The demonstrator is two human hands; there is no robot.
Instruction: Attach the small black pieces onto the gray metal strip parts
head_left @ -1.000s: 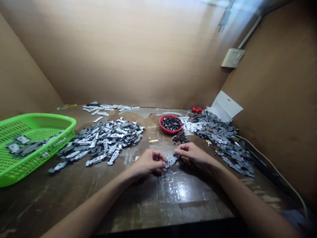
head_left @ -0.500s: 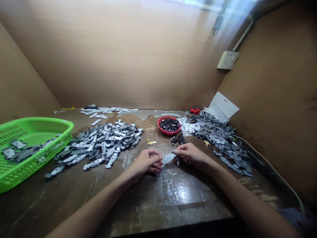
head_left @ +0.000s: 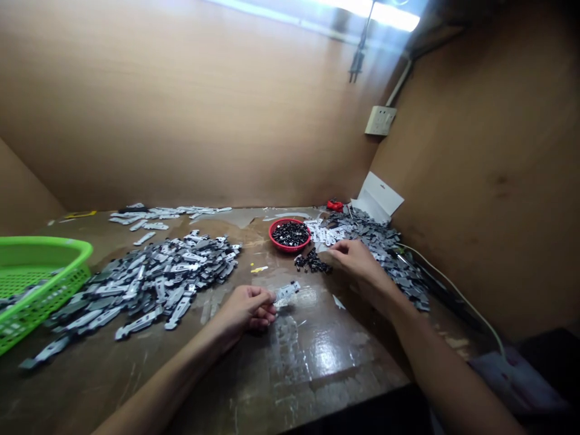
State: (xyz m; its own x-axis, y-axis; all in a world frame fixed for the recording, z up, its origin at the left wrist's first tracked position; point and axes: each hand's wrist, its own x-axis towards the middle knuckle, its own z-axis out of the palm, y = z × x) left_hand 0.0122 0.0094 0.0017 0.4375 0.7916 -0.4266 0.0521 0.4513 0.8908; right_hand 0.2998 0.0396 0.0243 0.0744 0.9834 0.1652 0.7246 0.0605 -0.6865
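My left hand [head_left: 247,308] is closed on one end of a small grey metal plate [head_left: 287,292], held just above the worn table [head_left: 317,362]. My right hand [head_left: 356,260] has let the plate go and reaches toward a small heap of black parts [head_left: 312,262] in front of the red bowl [head_left: 290,235]; its fingers are loosely curled, and I cannot see whether they pinch anything. A large pile of grey plates [head_left: 149,281] lies left of my left hand. Another grey pile [head_left: 385,254] lies right of my right hand.
A green plastic basket [head_left: 31,272] with a few grey parts sits at the left edge. More light plates [head_left: 154,212] lie along the back wall. A white card [head_left: 378,196] leans in the right corner, and a white cable [head_left: 448,287] runs along the right wall.
My right hand has let go of the plate and moved up and right toward the black parts. The left hand keeps the plate. The view has swung to the right.
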